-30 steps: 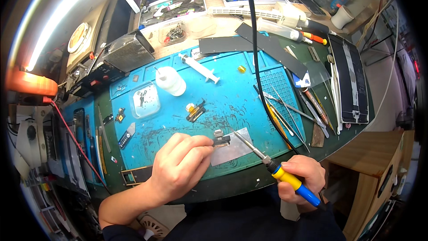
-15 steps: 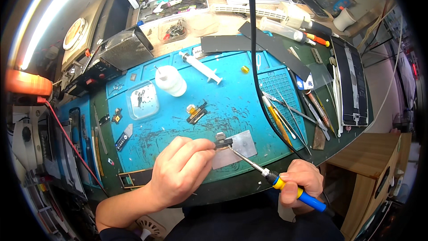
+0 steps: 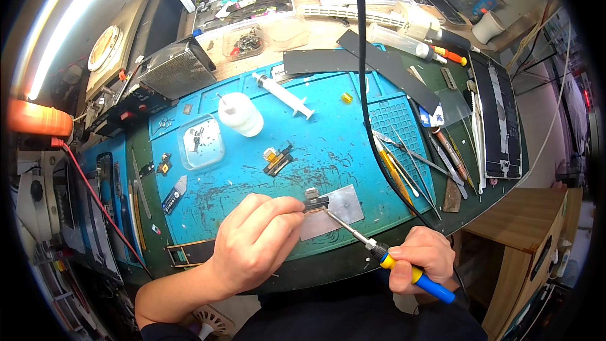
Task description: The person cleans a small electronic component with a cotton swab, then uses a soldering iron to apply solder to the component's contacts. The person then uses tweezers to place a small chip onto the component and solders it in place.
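My left hand (image 3: 251,243) pinches the left end of a small dark electronic part (image 3: 318,203) with silvery metal on its upper side. This part sits over the left side of a thin grey metal plate (image 3: 346,205) on the blue work mat (image 3: 237,180). In my right hand (image 3: 426,259) is a soldering iron (image 3: 437,289) with a yellow and blue handle. Its tip points up and left and reaches the part's lower right edge; contact is too small to make out. A similar part with an amber flex piece (image 3: 278,159) lies farther back on the mat.
Behind stand a white bottle (image 3: 241,115), a clear tub of small parts (image 3: 202,142) and a syringe (image 3: 284,96). A black cable (image 3: 365,88) hangs down right of centre. Tweezers (image 3: 410,173) and other tools lie at the right. Black strips (image 3: 328,61) lie at the back.
My right hand has moved slightly left, and the soldering iron's handle with it; the tip stays at the part's edge. My left hand and the part look almost unchanged.
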Demonstrator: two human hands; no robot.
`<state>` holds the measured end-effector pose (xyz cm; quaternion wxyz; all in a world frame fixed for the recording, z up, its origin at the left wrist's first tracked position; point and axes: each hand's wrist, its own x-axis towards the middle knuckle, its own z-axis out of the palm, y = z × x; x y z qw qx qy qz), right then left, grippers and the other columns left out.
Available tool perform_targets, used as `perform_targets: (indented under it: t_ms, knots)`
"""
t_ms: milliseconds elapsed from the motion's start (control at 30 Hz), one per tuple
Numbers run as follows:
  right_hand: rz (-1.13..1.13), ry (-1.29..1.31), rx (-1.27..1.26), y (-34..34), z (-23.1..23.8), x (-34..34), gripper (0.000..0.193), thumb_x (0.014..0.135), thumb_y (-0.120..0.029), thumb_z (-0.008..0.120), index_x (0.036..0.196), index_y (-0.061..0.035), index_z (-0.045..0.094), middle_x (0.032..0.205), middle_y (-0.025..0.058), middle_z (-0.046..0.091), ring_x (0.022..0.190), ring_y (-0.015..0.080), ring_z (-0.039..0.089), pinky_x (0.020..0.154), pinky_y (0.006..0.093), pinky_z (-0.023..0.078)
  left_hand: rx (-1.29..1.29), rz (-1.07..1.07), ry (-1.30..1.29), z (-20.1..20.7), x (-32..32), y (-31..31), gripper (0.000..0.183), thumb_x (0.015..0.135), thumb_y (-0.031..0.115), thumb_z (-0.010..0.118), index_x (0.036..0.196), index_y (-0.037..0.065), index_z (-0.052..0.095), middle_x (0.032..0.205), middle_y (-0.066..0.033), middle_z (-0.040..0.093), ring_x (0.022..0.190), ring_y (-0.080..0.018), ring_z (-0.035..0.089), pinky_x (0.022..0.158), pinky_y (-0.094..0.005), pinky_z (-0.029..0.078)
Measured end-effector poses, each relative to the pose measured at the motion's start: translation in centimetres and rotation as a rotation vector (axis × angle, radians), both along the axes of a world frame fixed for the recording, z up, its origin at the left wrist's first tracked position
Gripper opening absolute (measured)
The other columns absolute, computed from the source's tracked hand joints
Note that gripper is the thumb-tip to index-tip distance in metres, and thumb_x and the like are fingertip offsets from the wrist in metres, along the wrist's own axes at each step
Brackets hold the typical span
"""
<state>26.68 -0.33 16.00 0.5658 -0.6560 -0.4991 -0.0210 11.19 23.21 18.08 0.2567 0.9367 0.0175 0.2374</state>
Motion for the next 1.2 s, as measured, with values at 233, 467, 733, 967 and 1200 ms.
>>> perform_targets:
  t_ms: [233,467,733,967,1200]
  knots:
    - [0.052,-0.091,-0.042,-0.16,0.11,0.23,0.012,0.088,-0.013,0.078,0.099,-0.0060,0.077,0.072,0.0000,0.068,0.053,0.0143,0.060,0.050,0.0271,0.047,0.003,0.010,0.001,-0.07,0.05,-0.01,0.029,0.073,-0.008,0.081,0.100,-0.001,0.071,0.106,-0.0089,0.074,0.083,-0.0258,0.066,0.071,-0.0355,0.056]
    - [0.084,-0.138,-0.056,-0.12,0.35,0.25,0.016,0.084,-0.009,0.076,0.100,-0.0050,0.077,0.071,-0.0004,0.066,0.052,0.0140,0.059,0.049,0.0269,0.047,-0.005,0.010,0.008,-0.01,0.01,0.04,0.028,0.074,-0.008,0.081,0.100,0.000,0.071,0.106,-0.0089,0.075,0.083,-0.0261,0.067,0.071,-0.0357,0.056]
    - [0.107,-0.147,-0.038,0.07,0.29,0.37,0.016,0.085,-0.008,0.076,0.100,-0.0038,0.077,0.071,0.0003,0.066,0.052,0.0147,0.061,0.049,0.0267,0.047,-0.032,0.009,0.022,0.18,-0.06,0.21,0.031,0.075,-0.012,0.084,0.100,0.002,0.071,0.106,-0.0108,0.077,0.081,-0.0266,0.067,0.069,-0.0351,0.054]
    - [0.107,-0.158,-0.035,0.12,0.30,0.31,0.018,0.084,-0.008,0.077,0.101,-0.0034,0.077,0.070,0.0006,0.066,0.052,0.0148,0.062,0.049,0.0261,0.048,-0.035,0.024,0.018,0.02,-0.16,0.21,0.030,0.075,-0.011,0.083,0.099,0.001,0.071,0.107,-0.0127,0.077,0.080,-0.0266,0.066,0.068,-0.0351,0.054]
    - [0.113,-0.159,-0.044,0.10,0.41,0.39,0.018,0.083,-0.008,0.078,0.101,-0.0036,0.077,0.070,0.0005,0.066,0.052,0.0148,0.062,0.049,0.0262,0.048,-0.051,0.015,0.018,-0.17,-0.23,0.26,0.028,0.075,-0.012,0.081,0.098,0.001,0.070,0.107,-0.0131,0.076,0.080,-0.0261,0.067,0.067,-0.0354,0.053]
